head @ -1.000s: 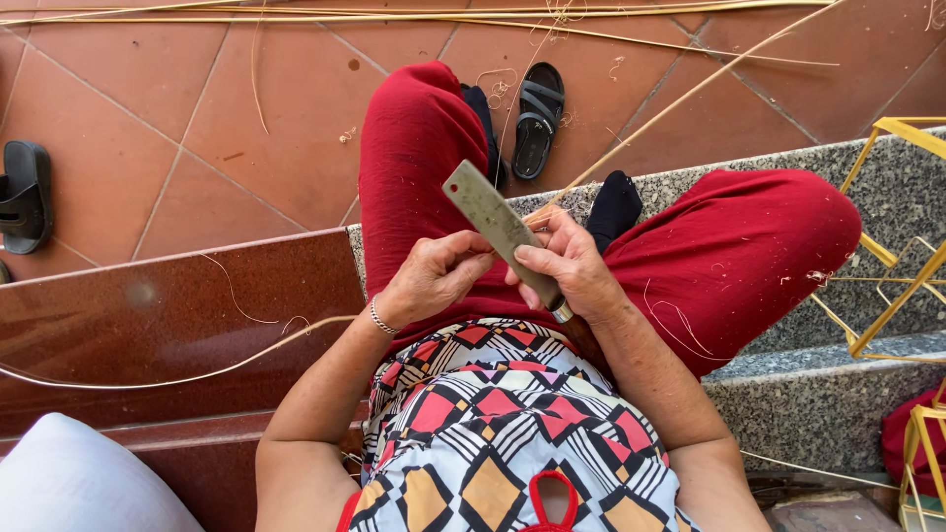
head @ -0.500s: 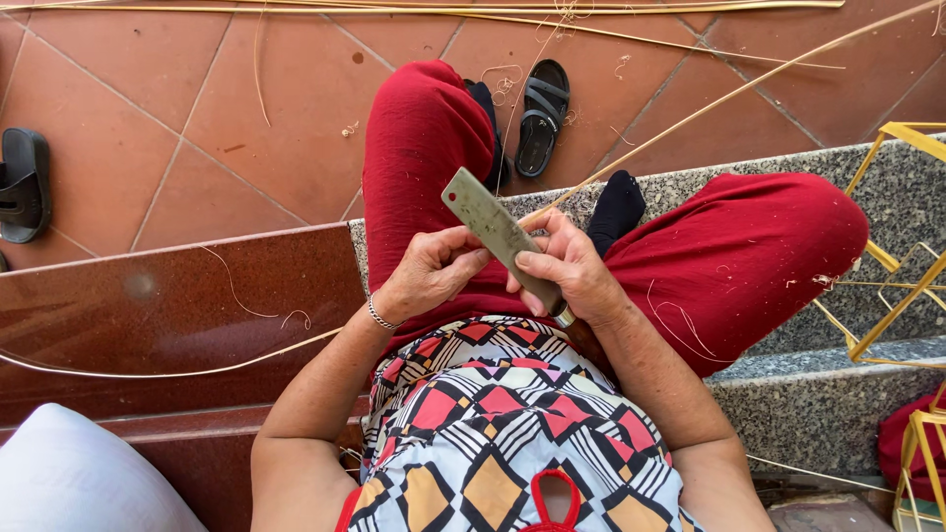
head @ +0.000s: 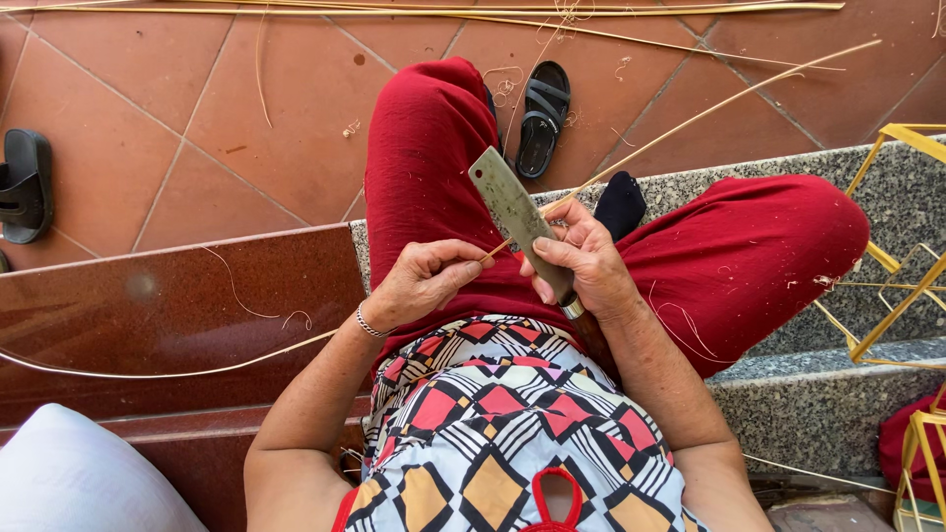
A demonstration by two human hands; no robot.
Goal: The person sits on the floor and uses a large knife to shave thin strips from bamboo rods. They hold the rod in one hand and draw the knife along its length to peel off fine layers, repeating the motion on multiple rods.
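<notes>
A black sandal (head: 543, 118) lay on the tiles beyond the hands and yellow frames (head: 902, 286) stood off to the right; red-trousered knees hemmed both sides; the right hand (head: 581, 261) closed round a cleaver (head: 512, 212), the left hand (head: 424, 281) pinching a thin bamboo strip (head: 690, 123) against its blade.

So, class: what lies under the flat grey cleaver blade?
Under the flat grey cleaver blade runs the thin pale bamboo strip, over the red trouser leg. The right hand covers the handle.
</notes>
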